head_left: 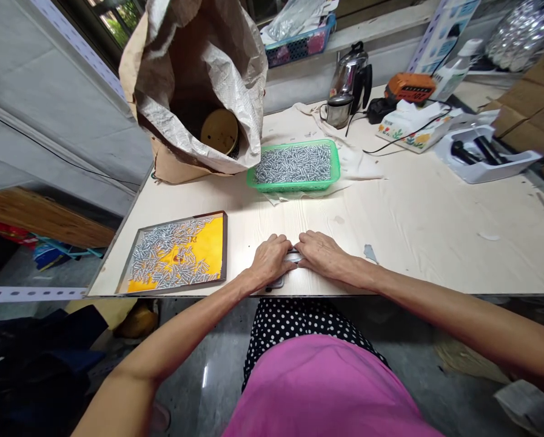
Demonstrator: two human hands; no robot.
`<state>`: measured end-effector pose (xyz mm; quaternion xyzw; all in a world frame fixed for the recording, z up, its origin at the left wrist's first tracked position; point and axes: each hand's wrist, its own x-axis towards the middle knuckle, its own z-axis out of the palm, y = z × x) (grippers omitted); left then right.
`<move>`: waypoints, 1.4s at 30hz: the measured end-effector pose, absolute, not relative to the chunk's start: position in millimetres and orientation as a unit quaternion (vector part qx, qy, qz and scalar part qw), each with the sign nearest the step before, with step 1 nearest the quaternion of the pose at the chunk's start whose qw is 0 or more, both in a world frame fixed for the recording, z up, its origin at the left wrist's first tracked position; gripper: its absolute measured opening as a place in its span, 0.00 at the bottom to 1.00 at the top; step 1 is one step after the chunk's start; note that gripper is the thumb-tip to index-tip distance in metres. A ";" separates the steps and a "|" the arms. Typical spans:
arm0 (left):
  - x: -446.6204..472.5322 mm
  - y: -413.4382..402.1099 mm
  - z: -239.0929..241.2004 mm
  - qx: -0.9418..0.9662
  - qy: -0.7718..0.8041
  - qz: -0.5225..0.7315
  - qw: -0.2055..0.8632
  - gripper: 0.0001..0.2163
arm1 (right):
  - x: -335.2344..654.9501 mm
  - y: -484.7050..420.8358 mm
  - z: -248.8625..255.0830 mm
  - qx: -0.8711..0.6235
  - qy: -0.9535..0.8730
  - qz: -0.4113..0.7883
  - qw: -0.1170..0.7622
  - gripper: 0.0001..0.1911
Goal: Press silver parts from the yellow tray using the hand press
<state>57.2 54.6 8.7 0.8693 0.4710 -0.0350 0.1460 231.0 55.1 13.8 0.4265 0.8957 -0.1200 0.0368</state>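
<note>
Near the table's front edge, my left hand (272,261) and my right hand (319,254) meet with curled fingers on a small flat silvery metal piece (293,257). Most of that piece is covered by my fingers, so its exact kind does not show. Under the heel of my left hand the edge of a flat grey object (277,283) peeks out. To the left lies a shallow brown-rimmed tray (225,249) with a yellow bottom and many small silvery metal pins. Beyond my hands sits a green plastic basket (294,187) full of similar pins.
A big paper-and-woven sack (248,97) stands open at the back left, a round can (220,132) inside. At the back are a steel kettle (351,67), metal cup (338,110), orange device (409,88), tissue pack (412,127) and white tray (476,176). A grey scrap (370,253) lies right.
</note>
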 end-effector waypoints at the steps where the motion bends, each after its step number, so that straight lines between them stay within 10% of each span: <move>1: 57.8 54.1 9.5 0.870 0.469 -0.040 0.147 0.10 | 231.5 54.3 13.6 0.425 0.895 -0.128 0.033 0.08; 9: 57.1 53.3 9.8 0.867 0.476 -0.031 0.146 0.10 | 233.3 49.6 8.9 0.419 0.898 -0.131 0.000 0.09; 15: 58.7 11.8 -8.4 0.856 0.498 0.086 0.108 0.20 | 252.9 77.3 -1.1 0.373 0.912 -0.158 -0.064 0.31; 35: 81.3 -39.9 -32.5 0.861 0.432 0.193 0.185 0.28 | 203.3 105.4 7.1 0.434 0.899 -0.044 0.041 0.11; 42: 81.6 -42.8 -41.3 0.844 0.457 0.177 0.216 0.25 | 159.3 61.0 23.3 0.149 0.987 -0.054 0.026 0.06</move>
